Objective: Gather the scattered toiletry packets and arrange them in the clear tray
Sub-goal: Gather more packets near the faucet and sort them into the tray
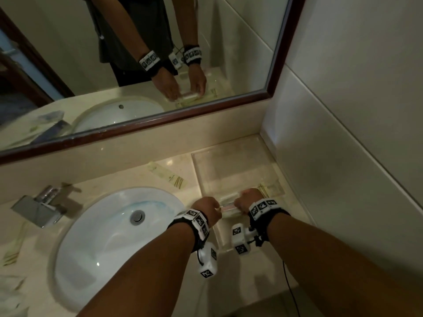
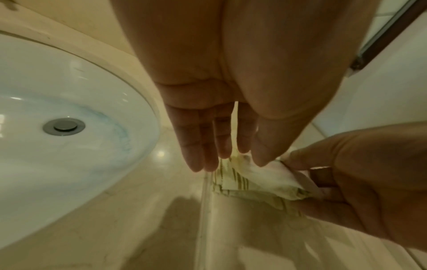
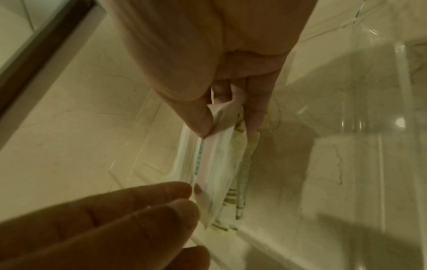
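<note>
Over the near part of the clear tray (image 1: 196,170), both hands hold a small bundle of toiletry packets (image 1: 227,205) by its ends. The bundle is a white packet with a pink and blue stripe on cream packets with gold stripes (image 3: 217,164). My right hand (image 1: 240,202) pinches one end between thumb and fingers (image 3: 227,126). My left hand (image 1: 214,208) pinches the other end with thumb and nearly straight fingers (image 2: 233,162), just inside the tray's left rim (image 2: 206,201). The bundle (image 2: 249,180) stands on edge close to the tray floor. One cream packet (image 1: 168,175) lies on the counter left of the tray.
A white sink (image 1: 109,236) with a chrome faucet (image 1: 39,209) fills the counter's left half. More packets (image 1: 13,248) lie at the far left. The mirror runs along the back, and a tiled wall (image 1: 343,156) stands right beside the tray.
</note>
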Motion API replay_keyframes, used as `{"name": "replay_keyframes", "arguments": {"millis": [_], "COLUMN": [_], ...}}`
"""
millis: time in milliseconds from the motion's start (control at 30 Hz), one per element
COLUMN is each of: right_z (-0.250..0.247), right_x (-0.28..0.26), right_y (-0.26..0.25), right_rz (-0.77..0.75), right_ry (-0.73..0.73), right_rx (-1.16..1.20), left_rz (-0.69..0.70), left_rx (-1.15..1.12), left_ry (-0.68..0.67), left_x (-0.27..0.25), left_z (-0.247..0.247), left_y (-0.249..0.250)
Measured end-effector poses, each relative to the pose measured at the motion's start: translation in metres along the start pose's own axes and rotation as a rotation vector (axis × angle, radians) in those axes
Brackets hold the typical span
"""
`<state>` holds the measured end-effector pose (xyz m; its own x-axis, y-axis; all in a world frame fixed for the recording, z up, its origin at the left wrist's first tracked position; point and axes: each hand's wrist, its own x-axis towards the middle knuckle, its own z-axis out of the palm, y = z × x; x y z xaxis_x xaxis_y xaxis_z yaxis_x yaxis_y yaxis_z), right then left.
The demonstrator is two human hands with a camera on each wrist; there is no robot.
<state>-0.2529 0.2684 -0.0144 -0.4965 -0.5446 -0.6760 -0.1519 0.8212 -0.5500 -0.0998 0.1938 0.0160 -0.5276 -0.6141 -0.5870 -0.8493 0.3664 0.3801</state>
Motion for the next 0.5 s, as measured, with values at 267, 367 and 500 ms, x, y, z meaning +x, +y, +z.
{"name": "replay_keyframes", "arguments": {"millis": [267,367,500], "right_z": [0.005,0.003,0.001], "right_x": [0.002,-0.001,-0.012], "right_y": [-0.004,-0.007,-0.015], "right_rz": [-0.057,-0.104,-0.097], "right_ry": [0.034,0.030,0.015], "right_rx": [-0.203,-0.241,-0.224], "left_rz": [0.022,0.027,0.031], "left_rx": [0.034,0.032,0.023], "left_ry": [-0.041,-0.036,0.000], "left_x": [0.005,0.007,0.010], "left_z": [0.006,0.004,0.003], "left_y": [0.000,0.000,0.002]}}
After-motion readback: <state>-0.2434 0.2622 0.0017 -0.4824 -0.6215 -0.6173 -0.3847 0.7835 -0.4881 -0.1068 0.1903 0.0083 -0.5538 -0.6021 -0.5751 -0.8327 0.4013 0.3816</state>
